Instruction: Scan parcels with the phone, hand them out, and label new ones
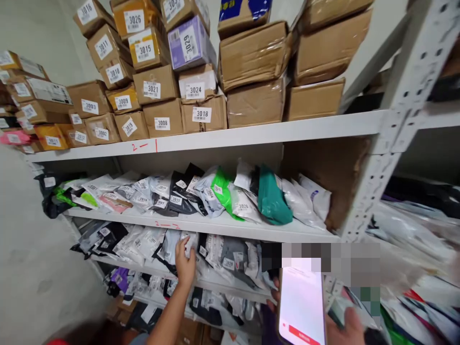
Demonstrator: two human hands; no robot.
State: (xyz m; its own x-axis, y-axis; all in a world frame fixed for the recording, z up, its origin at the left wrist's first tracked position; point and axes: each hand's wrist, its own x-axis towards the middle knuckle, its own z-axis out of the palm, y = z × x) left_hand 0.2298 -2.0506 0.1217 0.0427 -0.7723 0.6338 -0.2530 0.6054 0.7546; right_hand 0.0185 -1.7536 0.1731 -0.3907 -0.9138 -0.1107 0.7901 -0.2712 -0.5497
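My left hand point(185, 261) reaches to the third shelf level, its fingertips at a clear-and-white plastic mailer bag point(189, 239). Thumb and forefinger look apart; the other fingers are partly hidden. A light grey mailer point(170, 247) lies just left of it. To its right are white mailers point(214, 249) and a dark grey mailer point(230, 256) with a label. My right hand point(350, 328) grips a smartphone point(301, 302), thumb at the right edge and fingertips at the left. The phone's bright screen has a red button low down; its top is pixelated.
Numbered cardboard boxes point(163, 117) are stacked on the top shelf point(251, 134). Mailers, including a teal mailer point(273, 196), line the second shelf point(215, 227). A perforated metal post point(386, 148) rises at right, with more mailers point(413, 230) beyond. A wall point(32, 230) stands left.
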